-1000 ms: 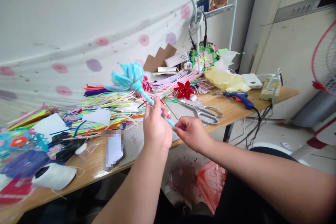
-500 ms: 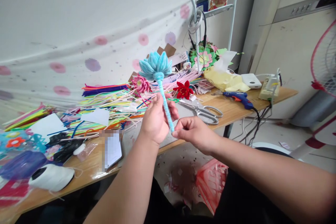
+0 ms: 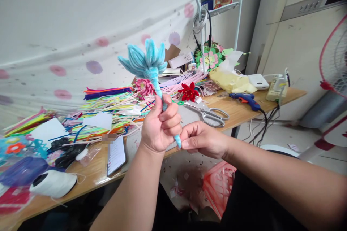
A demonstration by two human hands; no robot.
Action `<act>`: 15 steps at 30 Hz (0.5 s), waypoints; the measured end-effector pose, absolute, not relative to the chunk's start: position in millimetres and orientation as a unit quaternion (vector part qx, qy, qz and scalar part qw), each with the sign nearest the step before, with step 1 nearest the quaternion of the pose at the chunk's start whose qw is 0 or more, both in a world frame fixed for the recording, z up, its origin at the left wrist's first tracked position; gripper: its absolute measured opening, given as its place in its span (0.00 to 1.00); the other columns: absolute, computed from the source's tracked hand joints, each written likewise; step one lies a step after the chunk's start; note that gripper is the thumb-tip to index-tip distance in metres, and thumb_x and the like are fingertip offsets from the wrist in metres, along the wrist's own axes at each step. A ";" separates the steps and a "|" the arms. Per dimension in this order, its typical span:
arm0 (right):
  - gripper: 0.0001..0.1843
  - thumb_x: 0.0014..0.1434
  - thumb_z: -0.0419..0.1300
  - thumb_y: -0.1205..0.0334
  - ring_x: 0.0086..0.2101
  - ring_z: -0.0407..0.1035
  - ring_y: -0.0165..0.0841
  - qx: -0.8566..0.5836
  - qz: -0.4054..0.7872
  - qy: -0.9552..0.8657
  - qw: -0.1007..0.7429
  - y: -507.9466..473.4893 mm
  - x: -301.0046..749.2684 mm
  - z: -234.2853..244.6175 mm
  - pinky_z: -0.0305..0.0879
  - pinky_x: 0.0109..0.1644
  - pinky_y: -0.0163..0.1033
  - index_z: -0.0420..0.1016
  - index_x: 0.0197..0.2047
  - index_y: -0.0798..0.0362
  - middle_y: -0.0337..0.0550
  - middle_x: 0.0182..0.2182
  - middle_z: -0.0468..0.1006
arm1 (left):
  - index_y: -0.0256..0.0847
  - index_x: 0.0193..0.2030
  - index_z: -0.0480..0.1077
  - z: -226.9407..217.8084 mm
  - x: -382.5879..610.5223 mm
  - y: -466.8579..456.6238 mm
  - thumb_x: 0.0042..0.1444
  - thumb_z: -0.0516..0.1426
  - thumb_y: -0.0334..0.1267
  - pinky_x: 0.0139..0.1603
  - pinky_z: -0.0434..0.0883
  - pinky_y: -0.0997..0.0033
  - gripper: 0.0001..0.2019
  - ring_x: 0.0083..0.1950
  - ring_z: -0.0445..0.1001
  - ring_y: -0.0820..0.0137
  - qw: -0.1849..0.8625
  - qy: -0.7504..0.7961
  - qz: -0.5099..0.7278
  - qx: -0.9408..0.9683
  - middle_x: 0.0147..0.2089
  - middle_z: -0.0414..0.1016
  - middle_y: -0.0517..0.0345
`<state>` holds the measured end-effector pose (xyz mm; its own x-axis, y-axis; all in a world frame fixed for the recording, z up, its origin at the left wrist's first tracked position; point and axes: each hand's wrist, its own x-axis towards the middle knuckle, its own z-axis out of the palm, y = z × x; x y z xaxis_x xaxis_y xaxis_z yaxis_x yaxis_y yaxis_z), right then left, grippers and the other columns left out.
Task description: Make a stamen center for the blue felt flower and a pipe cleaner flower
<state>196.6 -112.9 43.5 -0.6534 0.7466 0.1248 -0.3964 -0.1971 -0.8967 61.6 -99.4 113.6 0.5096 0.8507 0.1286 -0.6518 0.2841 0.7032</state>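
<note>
A light-blue pipe-cleaner flower (image 3: 148,59) with a wrapped stem is held up over the table edge, tilted to the left. My left hand (image 3: 162,126) is closed round the middle of its stem, which the fingers partly hide. At the stem's lower end, my right hand (image 3: 202,139) pinches the tip between thumb and fingers. Behind the hands lie a red flower (image 3: 188,92) and a pair of scissors (image 3: 214,116). A pink flower (image 3: 144,87) is partly behind the blue one.
Bundles of coloured pipe cleaners (image 3: 108,110) cover the table's back left. A phone (image 3: 116,155) and a thread cone (image 3: 54,183) lie near the front edge. A blue glue gun (image 3: 245,100) rests at the right, with cables. Below stands a red plastic basket (image 3: 219,184).
My left hand has closed its fingers round the stem. The flower head has tilted left and shows its petals more from the side. My right hand has stayed at the stem's lower end.
</note>
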 end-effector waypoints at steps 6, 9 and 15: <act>0.10 0.40 0.67 0.62 0.19 0.53 0.22 -0.261 0.654 -0.560 0.438 -114.1 191.7 50.0 0.48 0.25 0.32 0.69 0.20 0.57 0.31 0.16 0.65 | 0.41 0.40 0.67 105.2 76.9 -98.5 0.53 0.59 0.42 0.21 0.68 0.77 0.11 0.22 0.67 0.77 0.598 0.300 0.576 0.469 0.28 0.66 0.63; 0.07 0.43 0.63 0.65 0.20 0.55 0.23 -0.339 0.560 -0.616 0.440 -111.6 190.2 51.8 0.50 0.26 0.32 0.68 0.19 0.56 0.32 0.17 0.66 | 0.41 0.37 0.64 92.1 78.3 -88.0 0.46 0.64 0.36 0.23 0.70 0.76 0.15 0.22 0.69 0.76 0.443 0.366 0.640 0.510 0.27 0.68 0.66; 0.05 0.47 0.59 0.68 0.21 0.57 0.25 -0.413 0.473 -0.668 0.400 -109.1 188.7 47.1 0.53 0.27 0.32 0.69 0.21 0.56 0.35 0.18 0.69 | 0.39 0.35 0.65 78.1 69.2 -79.0 0.45 0.64 0.33 0.22 0.68 0.78 0.13 0.20 0.70 0.76 0.352 0.391 0.659 0.537 0.23 0.70 0.66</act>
